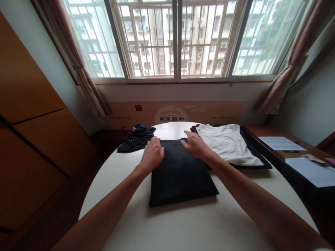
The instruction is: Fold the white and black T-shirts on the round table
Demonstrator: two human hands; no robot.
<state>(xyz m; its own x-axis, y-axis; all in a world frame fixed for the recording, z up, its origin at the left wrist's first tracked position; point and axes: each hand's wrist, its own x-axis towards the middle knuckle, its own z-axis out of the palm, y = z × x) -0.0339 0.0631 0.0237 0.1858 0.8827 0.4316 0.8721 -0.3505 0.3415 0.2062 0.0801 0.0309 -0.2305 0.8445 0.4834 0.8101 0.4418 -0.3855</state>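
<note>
At the left, one curtain (82, 75) hangs beside the window (178, 42). Next, on the far left part of a single white table (172, 230), lies one crumpled dark garment (137, 137). Just right of it, the left hand (153, 153) is at the far left edge of one folded black garment (180, 174), fingers together and lightly bent; whether they pinch the cloth I cannot tell. The black garment lies flat mid-table, its long axis seeming to run from the wearer toward the window, leaning slightly left; the near edge is skewed, its left corner closer to the wearer. The right hand (195, 144), at the far right corner, is open, thumb and fingers parted. Beyond its wrist, one white garment (227, 143) lies spread over dark cloth (261, 166), layers uncountable. Farther right come a second curtain (285, 80) and a brown desk (255, 129) bearing two printed sheets (281, 143) and one dark pen (290, 151).
</note>
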